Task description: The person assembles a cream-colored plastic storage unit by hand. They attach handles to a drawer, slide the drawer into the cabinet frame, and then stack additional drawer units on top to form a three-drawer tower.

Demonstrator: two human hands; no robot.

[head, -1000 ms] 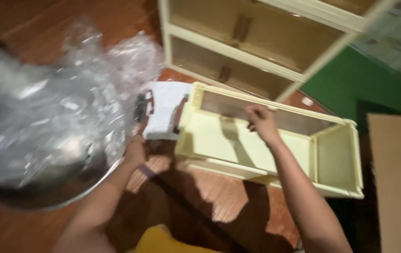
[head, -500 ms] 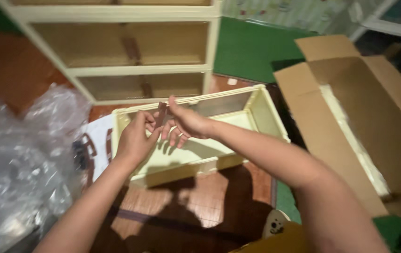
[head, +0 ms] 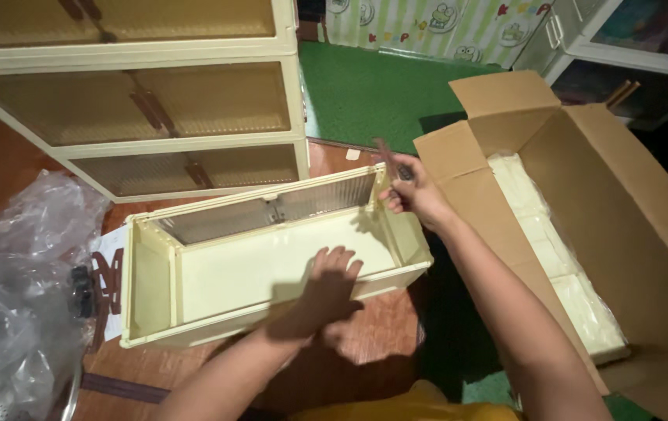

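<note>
A cream plastic box module [head: 217, 277] with a ribbed clear panel lies open side up on the wooden floor. My left hand [head: 326, 292] rests flat on its near wall, fingers spread, holding nothing. My right hand [head: 410, 189] is at the box's far right corner, fingers pinched on a small brown handle piece [head: 387, 154] that sticks up above them.
A cream stacked cabinet [head: 154, 93] with brown handles stands behind the box. An open cardboard carton [head: 583, 195] with cream panels inside lies at the right. Crumpled clear plastic wrap [head: 14, 304] and loose brown handles [head: 104, 281] on white paper lie at the left. Green mat beyond.
The view has swung right. My right hand moved with the brown piece from the box's middle to its right corner. My left hand let go and dropped onto the near wall.
</note>
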